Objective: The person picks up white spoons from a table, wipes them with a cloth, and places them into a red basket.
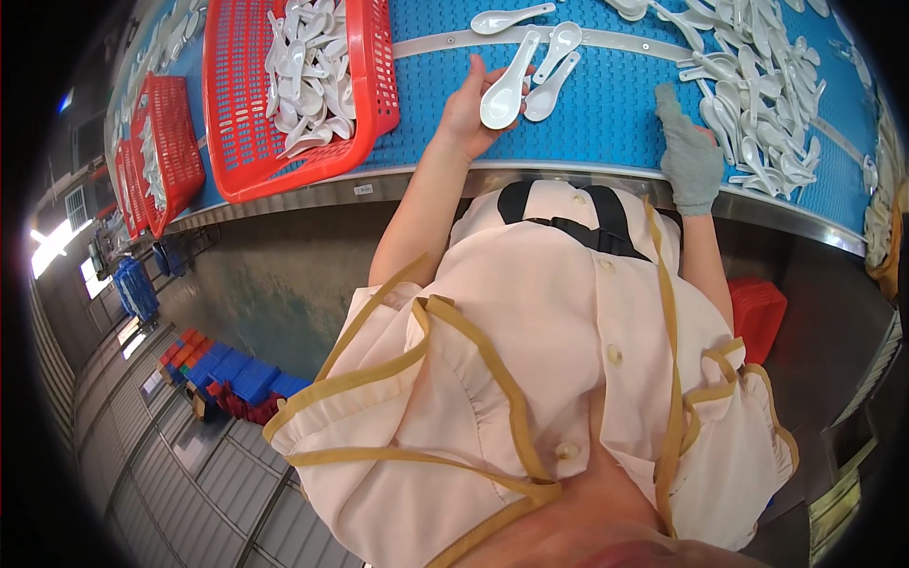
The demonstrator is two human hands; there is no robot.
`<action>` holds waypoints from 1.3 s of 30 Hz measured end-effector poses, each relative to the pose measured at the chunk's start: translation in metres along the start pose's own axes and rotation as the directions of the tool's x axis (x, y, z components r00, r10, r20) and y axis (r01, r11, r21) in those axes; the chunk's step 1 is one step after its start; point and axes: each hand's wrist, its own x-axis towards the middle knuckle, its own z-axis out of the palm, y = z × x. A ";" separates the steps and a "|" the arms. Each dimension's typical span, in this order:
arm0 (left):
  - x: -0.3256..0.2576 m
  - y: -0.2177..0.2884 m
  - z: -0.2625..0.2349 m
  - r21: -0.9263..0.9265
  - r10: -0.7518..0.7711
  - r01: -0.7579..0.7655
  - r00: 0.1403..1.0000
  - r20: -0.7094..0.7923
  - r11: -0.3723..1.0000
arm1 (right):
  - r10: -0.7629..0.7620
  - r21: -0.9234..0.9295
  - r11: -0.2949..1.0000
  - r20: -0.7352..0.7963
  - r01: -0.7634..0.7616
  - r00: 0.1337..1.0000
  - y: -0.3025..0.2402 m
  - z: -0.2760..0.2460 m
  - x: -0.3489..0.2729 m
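Note:
My left hand (467, 115) is bare and holds a white ceramic soup spoon (505, 92) by its bowl, just above the blue conveyor belt (606, 118). Two more white spoons (555, 68) lie on the belt right beside it. My right hand (692, 159) wears a grey glove and rests on the belt's near edge with one finger stretched forward, holding nothing. It sits just left of a loose pile of white spoons (757, 90).
A red plastic basket (375, 76) full of white spoons stands on the belt left of my left hand. More red baskets (172, 151) follow further left. A metal rim (568, 175) edges the belt. Red and blue crates (227, 374) are stacked on the floor.

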 end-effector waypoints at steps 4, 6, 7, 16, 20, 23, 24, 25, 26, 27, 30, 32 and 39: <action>-0.029 0.027 0.015 0.044 0.220 -0.217 0.972 -0.081 0.975 | -0.013 0.026 1.000 -0.001 0.013 1.000 0.000 0.005 0.000; -0.049 0.066 0.001 0.117 0.449 -0.441 0.892 -0.054 0.890 | -0.004 0.021 1.000 0.006 0.004 1.000 0.004 0.006 -0.004; -0.063 0.087 0.003 0.114 0.563 -0.551 0.811 -0.161 0.827 | -0.011 0.028 1.000 0.006 0.010 1.000 0.005 0.007 -0.004; -0.039 0.059 -0.012 0.992 0.825 -0.127 0.560 0.078 -0.008 | -0.022 0.028 0.999 0.070 0.020 0.997 -0.006 -0.009 0.011; 0.025 0.005 -0.001 0.994 0.703 -0.106 0.705 0.093 -0.026 | 0.077 0.106 0.989 0.219 -0.102 0.973 -0.012 -0.007 0.031; 0.062 0.002 0.006 0.981 0.729 0.002 0.670 0.141 -0.192 | -0.119 0.171 0.977 -0.040 0.124 0.992 -0.031 -0.007 0.040; 0.073 0.005 0.006 0.997 0.589 0.049 0.808 -0.002 -0.065 | -0.096 0.204 0.975 0.024 0.089 0.995 -0.037 -0.009 0.042; 0.078 0.013 0.003 0.989 0.419 0.137 0.896 -0.146 0.053 | -0.091 0.248 0.966 0.083 0.068 0.992 -0.046 -0.012 0.047; 0.088 0.010 -0.007 0.995 0.375 0.091 0.922 -0.101 0.043 | -0.107 0.274 0.958 0.088 0.079 0.990 -0.050 -0.018 0.050; 0.092 0.008 -0.020 0.995 0.382 0.091 0.918 -0.101 0.044 | -0.112 0.274 0.958 0.082 0.086 0.990 -0.055 -0.024 0.053; 0.091 0.008 -0.045 0.997 0.379 0.076 0.922 -0.079 0.022 | -0.011 0.542 0.829 0.264 -0.139 0.964 -0.052 -0.027 0.053; 0.060 0.016 -0.033 0.993 0.450 0.050 0.888 -0.092 0.103 | 0.029 0.913 0.378 0.156 -0.156 0.987 -0.047 -0.012 0.048; 0.011 -0.012 0.060 0.545 0.406 -0.305 0.911 -0.073 0.781 | -0.288 0.638 0.726 -0.058 0.257 0.956 -0.090 -0.039 0.080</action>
